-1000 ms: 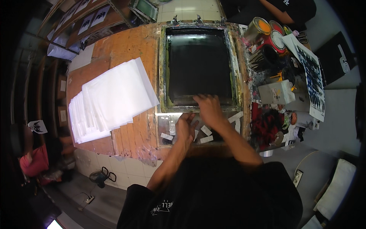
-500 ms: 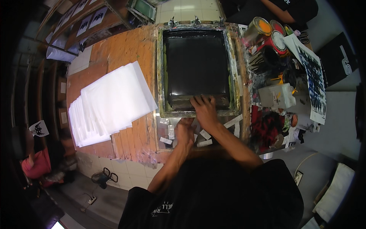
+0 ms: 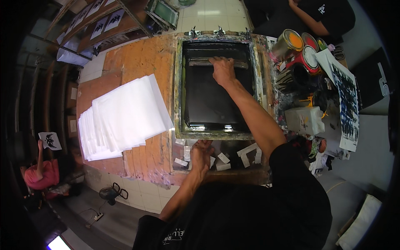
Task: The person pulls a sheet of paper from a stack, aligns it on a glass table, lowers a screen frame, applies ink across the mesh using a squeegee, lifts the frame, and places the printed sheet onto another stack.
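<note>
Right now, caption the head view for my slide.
Right hand on a squeegee inside the framed screen, left hand by its near edge, white sheets alongside.

My right hand [image 3: 223,71] covers the middle of the squeegee [image 3: 200,62], whose blade edge I can't make out against the dark mesh [image 3: 214,100]. My forearm [image 3: 255,109] hides the near right corner of the screen frame [image 3: 214,135]. Whether my left hand [image 3: 201,153] touches that frame, I can't tell. The top edge cuts off a black-sleeved co-worker [image 3: 333,18]; the shelved prints [image 3: 113,20] are too small to read.
</note>
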Tool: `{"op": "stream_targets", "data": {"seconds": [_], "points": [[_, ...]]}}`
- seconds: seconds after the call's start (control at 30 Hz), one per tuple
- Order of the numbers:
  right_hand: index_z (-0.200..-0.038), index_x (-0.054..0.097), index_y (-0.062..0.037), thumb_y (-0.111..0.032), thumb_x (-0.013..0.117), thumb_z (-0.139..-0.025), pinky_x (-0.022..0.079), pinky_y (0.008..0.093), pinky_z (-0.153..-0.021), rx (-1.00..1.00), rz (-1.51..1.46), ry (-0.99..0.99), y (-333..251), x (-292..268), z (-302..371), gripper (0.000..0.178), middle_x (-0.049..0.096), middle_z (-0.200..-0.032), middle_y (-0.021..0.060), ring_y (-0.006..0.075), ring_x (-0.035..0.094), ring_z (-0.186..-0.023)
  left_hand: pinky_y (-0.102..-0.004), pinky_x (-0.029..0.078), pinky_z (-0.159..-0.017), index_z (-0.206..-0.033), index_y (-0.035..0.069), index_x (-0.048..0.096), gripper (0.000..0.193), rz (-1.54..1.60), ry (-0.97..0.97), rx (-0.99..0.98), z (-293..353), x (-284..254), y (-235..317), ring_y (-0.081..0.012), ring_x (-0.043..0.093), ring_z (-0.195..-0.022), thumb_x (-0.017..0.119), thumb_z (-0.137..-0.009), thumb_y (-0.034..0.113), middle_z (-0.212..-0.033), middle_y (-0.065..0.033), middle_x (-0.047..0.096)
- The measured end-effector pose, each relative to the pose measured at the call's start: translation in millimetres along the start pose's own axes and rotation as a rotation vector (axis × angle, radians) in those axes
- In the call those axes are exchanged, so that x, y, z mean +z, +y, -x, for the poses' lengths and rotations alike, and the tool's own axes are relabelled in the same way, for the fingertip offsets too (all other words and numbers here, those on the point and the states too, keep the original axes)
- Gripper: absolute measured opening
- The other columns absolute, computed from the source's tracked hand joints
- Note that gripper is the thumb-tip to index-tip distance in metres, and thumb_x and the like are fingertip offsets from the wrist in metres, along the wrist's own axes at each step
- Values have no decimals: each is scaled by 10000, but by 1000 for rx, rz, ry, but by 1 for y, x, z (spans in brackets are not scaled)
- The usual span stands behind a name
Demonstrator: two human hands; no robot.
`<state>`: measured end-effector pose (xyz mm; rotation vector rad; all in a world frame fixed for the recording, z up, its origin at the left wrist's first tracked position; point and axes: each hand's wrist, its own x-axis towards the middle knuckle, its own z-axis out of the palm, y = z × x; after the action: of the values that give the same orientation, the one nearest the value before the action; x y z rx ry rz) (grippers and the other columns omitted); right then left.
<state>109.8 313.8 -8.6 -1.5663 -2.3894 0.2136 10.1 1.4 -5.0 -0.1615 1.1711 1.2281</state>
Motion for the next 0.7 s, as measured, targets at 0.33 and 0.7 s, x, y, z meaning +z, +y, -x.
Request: {"op": "stream_targets", "data": {"seconds": [0.33, 0.7], "points": [[-1220, 668, -36, 85, 599, -730, 439, 470, -956, -143, -209, 136, -67, -92, 170, 509, 685, -1214, 160, 361, 628, -1158, -499, 439, -939, -1017, 113, 520, 210, 85, 16, 13, 20, 7, 14, -266, 619, -1112, 577, -846, 5, -1092, -85, 616], [-1246, 675, -61, 33, 584, -787, 447, 515, -982, -333, -79, 649, -83, -228, 88, 478, 686, -1207, 143, 345, 632, -1174, -500, 519, -931, -898, -25, 634, 156, -109, -361, 497, 13, 75, 125, -312, 681, -858, 567, -910, 116, -850, -145, 669]]}}
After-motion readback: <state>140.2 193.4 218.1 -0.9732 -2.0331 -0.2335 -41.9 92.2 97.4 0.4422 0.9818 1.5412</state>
